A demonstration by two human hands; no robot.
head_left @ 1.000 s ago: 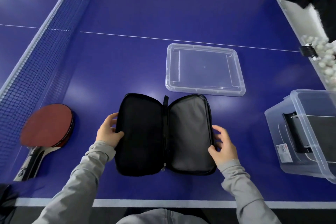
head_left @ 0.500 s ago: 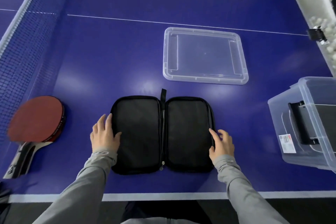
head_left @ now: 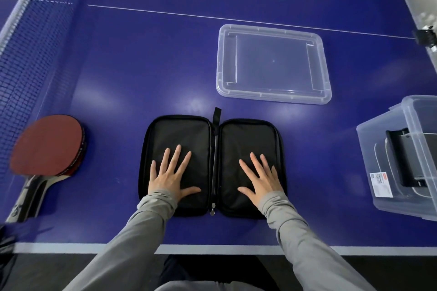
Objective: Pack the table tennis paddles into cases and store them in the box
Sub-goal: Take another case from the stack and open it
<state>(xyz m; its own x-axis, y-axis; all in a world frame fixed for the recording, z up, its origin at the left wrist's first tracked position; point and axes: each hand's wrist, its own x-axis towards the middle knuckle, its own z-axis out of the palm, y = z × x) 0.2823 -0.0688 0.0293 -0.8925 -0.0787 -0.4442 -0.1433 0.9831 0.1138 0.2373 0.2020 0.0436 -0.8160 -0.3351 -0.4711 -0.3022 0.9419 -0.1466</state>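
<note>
A black zip case (head_left: 212, 142) lies unfolded flat on the blue table, both halves empty. My left hand (head_left: 171, 175) rests palm down with fingers spread on the left half. My right hand (head_left: 260, 177) lies the same way on the right half. Red-faced paddles (head_left: 47, 146) lie stacked at the left, handles pointing toward me, near the net. At the right edge stands the clear plastic box (head_left: 371, 149) with a black case (head_left: 402, 158) inside it.
The box's clear lid (head_left: 274, 64) lies upside down beyond the case. The net (head_left: 28, 38) runs along the left. The table's white front edge (head_left: 212, 249) is close to my body. A white bin edge with a clip (head_left: 425, 35) is at the far right.
Both hands have moved from the case's outer edges onto its inner faces and now press it flat. The case went from half raised to fully unfolded on the table.
</note>
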